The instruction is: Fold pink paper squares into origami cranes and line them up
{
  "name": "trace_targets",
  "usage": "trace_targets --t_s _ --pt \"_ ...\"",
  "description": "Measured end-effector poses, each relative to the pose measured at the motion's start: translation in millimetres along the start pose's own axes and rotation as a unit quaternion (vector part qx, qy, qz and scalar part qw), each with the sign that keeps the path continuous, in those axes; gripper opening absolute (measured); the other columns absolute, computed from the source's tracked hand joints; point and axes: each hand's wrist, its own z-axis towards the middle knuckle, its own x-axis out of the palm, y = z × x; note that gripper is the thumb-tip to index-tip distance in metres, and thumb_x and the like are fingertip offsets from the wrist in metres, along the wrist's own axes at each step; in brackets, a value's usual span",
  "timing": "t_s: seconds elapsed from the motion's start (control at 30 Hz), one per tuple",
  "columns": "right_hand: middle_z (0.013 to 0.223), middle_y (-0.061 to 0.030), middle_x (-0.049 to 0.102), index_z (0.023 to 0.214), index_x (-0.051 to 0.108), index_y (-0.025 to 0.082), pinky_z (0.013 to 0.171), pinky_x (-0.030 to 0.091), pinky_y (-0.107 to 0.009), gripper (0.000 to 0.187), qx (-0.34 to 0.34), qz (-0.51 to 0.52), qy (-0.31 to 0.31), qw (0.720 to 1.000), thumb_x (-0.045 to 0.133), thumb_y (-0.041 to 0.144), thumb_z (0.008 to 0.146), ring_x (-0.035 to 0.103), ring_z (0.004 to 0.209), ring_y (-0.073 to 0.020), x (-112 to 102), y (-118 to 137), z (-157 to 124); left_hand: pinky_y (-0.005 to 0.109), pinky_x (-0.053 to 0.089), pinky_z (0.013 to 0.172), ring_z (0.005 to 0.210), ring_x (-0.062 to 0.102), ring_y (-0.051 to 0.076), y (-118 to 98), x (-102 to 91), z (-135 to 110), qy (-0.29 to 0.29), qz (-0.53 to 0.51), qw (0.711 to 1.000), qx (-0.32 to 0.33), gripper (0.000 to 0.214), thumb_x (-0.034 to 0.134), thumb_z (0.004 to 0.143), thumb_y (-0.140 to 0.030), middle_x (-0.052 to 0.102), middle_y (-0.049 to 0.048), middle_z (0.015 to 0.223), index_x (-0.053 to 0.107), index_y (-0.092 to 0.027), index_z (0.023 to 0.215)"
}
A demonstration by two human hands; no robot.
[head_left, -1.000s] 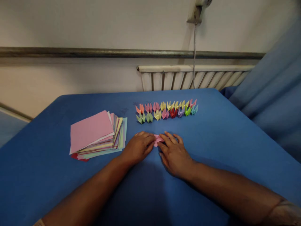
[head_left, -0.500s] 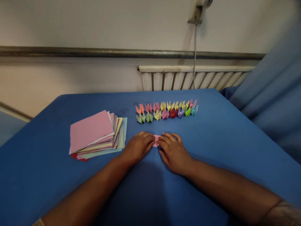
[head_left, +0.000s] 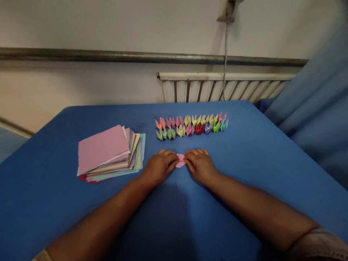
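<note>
A small folded piece of pink paper (head_left: pixel 181 161) lies low over the blue surface, between my two hands. My left hand (head_left: pixel 160 165) pinches its left edge with thumb and fingers closed. On the opposite edge, my right hand (head_left: pixel 200 165) grips the paper the same way, thumb beneath the curled fingers. The fingertips cover both ends of the paper, so only its middle shows. Just beyond my hands stand two rows of folded paper cranes (head_left: pixel 199 128) in pink, yellow, green, red, purple and blue.
A stack of coloured paper sheets (head_left: pixel 103 148), pink on top, lies left of my hands on the blue table (head_left: pixel 231 217). Behind the table run a wall rail (head_left: pixel 122 56) and a slatted white rail (head_left: pixel 190 76). A blue curtain (head_left: pixel 320 94) hangs at the right.
My right hand's fingers, spread over the paper before, have drawn together into a pinch at its right edge. More of the pink paper shows. My left hand keeps its hold.
</note>
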Motion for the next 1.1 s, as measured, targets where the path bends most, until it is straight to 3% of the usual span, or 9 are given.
trace_targets --t_s 0.2,0.33,0.47,0.77,0.93,1.03,1.1 --pt "0.095 -0.0063 0.063 0.096 0.061 0.018 0.082 0.036 -0.033 0.015 0.031 0.024 -0.012 0.999 0.05 0.026 0.093 0.054 0.091 -0.0196 3.1 -2.9 2.9 0.031 0.04 0.077 0.081 0.054 0.017 -0.3 0.6 3.1 -0.013 -0.055 0.998 -0.04 0.014 0.051 0.088 -0.022 0.062 0.0025 0.084 0.062 -0.018 0.08" --pt "0.101 -0.0048 0.063 0.104 0.064 0.023 0.085 0.035 -0.034 0.017 -0.005 0.039 -0.016 0.999 0.052 0.025 0.092 0.052 0.097 -0.0197 5.4 -4.6 1.9 0.03 0.039 0.075 0.081 0.055 0.018 -2.9 -0.1 1.6 -0.015 -0.058 0.996 -0.065 0.014 0.051 0.088 -0.024 0.064 0.0012 0.084 0.064 -0.02 0.083" --pt "0.097 -0.0036 0.062 0.096 0.067 0.024 0.084 0.035 -0.034 0.016 -0.003 0.033 -0.014 0.999 0.051 0.025 0.093 0.051 0.094 -0.0185 6.1 -4.7 3.4 0.03 0.039 0.076 0.084 0.056 0.018 -4.0 -0.4 1.4 -0.019 -0.052 0.996 -0.066 0.016 0.05 0.09 -0.028 0.066 0.0014 0.088 0.065 -0.022 0.089" --pt "0.09 -0.0038 0.06 0.083 0.063 0.019 0.083 0.037 -0.032 0.016 0.063 0.039 -0.02 0.997 0.052 0.028 0.091 0.053 0.089 -0.0181 8.1 -5.6 10.9 0.03 0.04 0.075 0.081 0.055 0.018 -4.2 1.7 6.8 -0.023 -0.028 0.992 -0.121 0.019 0.05 0.086 -0.023 0.064 0.0027 0.082 0.064 -0.019 0.074" --pt "0.097 -0.0056 0.062 0.101 0.064 0.02 0.086 0.039 -0.034 0.017 0.061 0.047 -0.036 0.996 0.053 0.024 0.089 0.053 0.095 -0.0202 7.9 -5.4 10.4 0.032 0.04 0.073 0.079 0.056 0.019 -2.9 6.2 6.7 -0.052 0.006 0.985 -0.165 0.015 0.053 0.084 -0.028 0.063 0.0028 0.08 0.063 -0.019 0.076" --pt "0.11 -0.0068 0.061 0.117 0.061 0.023 0.089 0.039 -0.036 0.029 0.026 0.031 -0.037 0.998 0.05 0.022 0.09 0.051 0.103 -0.0215 5.4 -2.2 7.1 0.032 0.04 0.073 0.08 0.056 0.02 -1.4 7.0 6.0 -0.06 0.006 0.984 -0.167 0.015 0.054 0.084 -0.032 0.064 0.0029 0.082 0.062 -0.02 0.078" --pt "0.121 -0.0066 0.058 0.118 0.062 0.026 0.093 0.037 -0.038 0.031 -0.011 0.003 -0.028 1.0 0.049 0.022 0.091 0.048 0.11 -0.023 3.7 1.2 3.8 0.032 0.04 0.074 0.082 0.057 0.02 -0.5 6.6 5.3 -0.058 -0.003 0.985 -0.161 0.015 0.054 0.085 -0.032 0.065 0.003 0.086 0.063 -0.02 0.083"
